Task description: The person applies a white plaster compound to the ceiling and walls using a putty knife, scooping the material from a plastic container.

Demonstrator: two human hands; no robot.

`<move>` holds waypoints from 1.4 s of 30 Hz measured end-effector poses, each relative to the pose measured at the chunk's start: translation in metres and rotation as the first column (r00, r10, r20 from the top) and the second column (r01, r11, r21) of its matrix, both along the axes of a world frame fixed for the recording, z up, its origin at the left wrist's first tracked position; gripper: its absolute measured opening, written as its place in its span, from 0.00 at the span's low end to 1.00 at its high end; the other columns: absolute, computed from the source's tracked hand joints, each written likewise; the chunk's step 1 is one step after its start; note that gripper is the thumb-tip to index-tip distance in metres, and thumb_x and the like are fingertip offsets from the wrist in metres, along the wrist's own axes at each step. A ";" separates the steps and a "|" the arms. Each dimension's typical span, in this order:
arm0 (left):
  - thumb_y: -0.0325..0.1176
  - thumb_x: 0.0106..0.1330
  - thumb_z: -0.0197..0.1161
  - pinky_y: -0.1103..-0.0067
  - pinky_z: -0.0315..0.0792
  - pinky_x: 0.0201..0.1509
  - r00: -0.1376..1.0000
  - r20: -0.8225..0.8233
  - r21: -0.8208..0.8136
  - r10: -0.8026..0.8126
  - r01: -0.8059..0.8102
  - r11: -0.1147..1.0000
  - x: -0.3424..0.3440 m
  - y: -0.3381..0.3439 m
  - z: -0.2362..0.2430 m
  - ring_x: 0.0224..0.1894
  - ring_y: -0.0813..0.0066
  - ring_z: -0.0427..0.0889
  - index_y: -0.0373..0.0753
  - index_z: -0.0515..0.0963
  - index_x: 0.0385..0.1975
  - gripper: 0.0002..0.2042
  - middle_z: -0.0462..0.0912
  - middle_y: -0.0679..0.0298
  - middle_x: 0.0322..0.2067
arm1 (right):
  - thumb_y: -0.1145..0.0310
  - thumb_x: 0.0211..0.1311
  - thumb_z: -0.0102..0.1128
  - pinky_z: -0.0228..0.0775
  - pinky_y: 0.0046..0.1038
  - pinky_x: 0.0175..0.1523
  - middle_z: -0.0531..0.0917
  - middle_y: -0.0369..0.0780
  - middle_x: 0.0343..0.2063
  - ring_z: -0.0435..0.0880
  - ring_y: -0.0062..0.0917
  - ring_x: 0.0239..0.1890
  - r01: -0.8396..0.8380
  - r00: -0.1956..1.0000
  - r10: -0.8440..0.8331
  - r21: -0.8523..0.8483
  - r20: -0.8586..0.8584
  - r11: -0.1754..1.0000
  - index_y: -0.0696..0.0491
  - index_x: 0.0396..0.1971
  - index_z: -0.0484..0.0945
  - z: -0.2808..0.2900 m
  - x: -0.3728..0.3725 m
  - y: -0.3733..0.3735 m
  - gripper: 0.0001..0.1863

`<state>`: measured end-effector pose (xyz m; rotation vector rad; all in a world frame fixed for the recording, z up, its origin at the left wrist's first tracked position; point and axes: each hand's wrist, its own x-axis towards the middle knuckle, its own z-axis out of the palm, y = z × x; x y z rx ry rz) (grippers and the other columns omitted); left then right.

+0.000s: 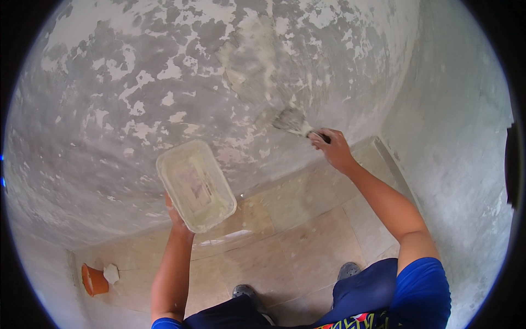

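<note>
My right hand (332,148) is closed round the dark handle of a putty knife (290,120). The knife's wide blade lies against or very close to the patchy grey wall (192,98), below a pale streak of filler (257,55). My left hand (175,211) holds a rectangular whitish plastic tub (196,186) from below and the side; most of its fingers are hidden behind the tub. Pale smears of filler coat the tub's inside, which faces me.
An orange bucket (95,279) stands on the tiled floor (307,241) at the lower left, with a small whitish piece (112,273) beside it. A second wall (449,137) meets the patchy one at the right. My shoes (348,270) are on the tiles.
</note>
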<state>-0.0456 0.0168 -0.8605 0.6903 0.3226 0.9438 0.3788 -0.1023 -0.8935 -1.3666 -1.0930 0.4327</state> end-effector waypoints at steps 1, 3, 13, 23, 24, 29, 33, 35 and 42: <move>0.57 0.69 0.59 0.49 0.75 0.67 1.000 -0.010 0.002 -0.001 0.001 1.000 0.006 0.000 0.003 0.65 0.48 0.76 0.43 0.65 0.73 0.36 0.73 0.54 0.67 | 0.55 0.68 0.69 0.65 0.25 0.30 0.78 0.33 0.19 0.73 0.16 0.25 -0.014 0.999 0.013 -0.018 -0.029 1.000 0.61 0.23 0.80 0.011 -0.006 0.012 0.23; 0.56 0.73 0.54 0.55 0.79 0.63 0.999 -0.043 0.076 0.014 -0.011 0.997 0.021 -0.007 0.007 0.61 0.53 0.80 0.40 0.67 0.71 0.33 0.77 0.55 0.63 | 0.54 0.68 0.69 0.65 0.25 0.30 0.78 0.34 0.20 0.73 0.17 0.24 -0.043 0.994 0.037 -0.056 -0.101 0.997 0.61 0.23 0.80 0.023 -0.011 0.033 0.24; 0.55 0.69 0.61 0.52 0.79 0.64 0.993 0.086 0.003 -0.084 0.084 0.996 0.055 -0.013 0.018 0.63 0.50 0.79 0.43 0.66 0.72 0.35 0.75 0.54 0.65 | 0.40 0.67 0.61 0.70 0.38 0.38 0.79 0.48 0.22 0.79 0.39 0.29 0.393 0.894 -0.255 -0.369 0.369 0.842 0.62 0.22 0.79 -0.121 0.030 -0.012 0.34; 0.57 0.72 0.56 0.52 0.78 0.64 0.975 0.125 -0.057 -0.184 0.192 0.980 0.052 -0.016 0.025 0.62 0.53 0.80 0.44 0.68 0.71 0.33 0.77 0.55 0.63 | 0.63 0.67 0.68 0.67 0.28 0.31 0.81 0.38 0.21 0.75 0.22 0.24 0.179 0.976 -0.145 -0.217 0.164 0.960 0.61 0.26 0.81 -0.066 0.036 -0.053 0.17; 0.57 0.72 0.56 0.52 0.78 0.64 0.973 0.134 -0.067 -0.188 0.198 0.978 0.050 -0.016 0.026 0.62 0.53 0.80 0.44 0.67 0.71 0.33 0.77 0.55 0.63 | 0.63 0.67 0.68 0.67 0.28 0.31 0.81 0.37 0.21 0.74 0.21 0.23 0.163 0.968 -0.114 -0.218 0.223 0.962 0.61 0.26 0.81 -0.036 0.017 -0.041 0.17; 0.59 0.74 0.53 0.54 0.79 0.63 0.969 0.144 -0.079 -0.198 0.211 0.974 0.067 -0.021 0.027 0.60 0.55 0.81 0.43 0.68 0.71 0.33 0.78 0.56 0.62 | 0.63 0.69 0.67 0.68 0.29 0.33 0.79 0.42 0.22 0.74 0.27 0.24 0.212 0.811 -0.127 -0.085 0.570 0.974 0.62 0.30 0.80 0.062 -0.035 -0.002 0.16; 0.63 0.74 0.51 0.57 0.79 0.62 0.981 0.069 -0.028 -0.181 0.183 0.983 0.075 -0.028 0.031 0.59 0.57 0.82 0.43 0.69 0.70 0.34 0.79 0.57 0.60 | 0.62 0.67 0.69 0.71 0.33 0.35 0.79 0.48 0.23 0.77 0.37 0.24 0.215 0.877 -0.220 0.060 0.426 0.975 0.61 0.31 0.80 0.057 -0.039 0.018 0.16; 0.64 0.73 0.51 0.56 0.79 0.62 0.983 0.046 -0.020 -0.180 0.182 0.983 0.075 -0.026 0.029 0.60 0.57 0.81 0.44 0.68 0.70 0.35 0.78 0.57 0.61 | 0.60 0.66 0.71 0.71 0.35 0.35 0.79 0.49 0.21 0.77 0.41 0.24 0.220 0.869 -0.288 0.208 0.402 0.953 0.61 0.28 0.80 0.031 -0.020 0.022 0.18; 0.63 0.74 0.50 0.56 0.79 0.63 0.979 0.070 -0.095 -0.194 0.200 0.975 0.062 -0.026 0.029 0.60 0.57 0.81 0.44 0.67 0.71 0.35 0.78 0.57 0.62 | 0.59 0.65 0.72 0.72 0.35 0.37 0.83 0.49 0.26 0.81 0.38 0.27 0.496 0.778 -0.418 -0.050 0.469 0.867 0.62 0.31 0.83 -0.060 0.056 -0.048 0.18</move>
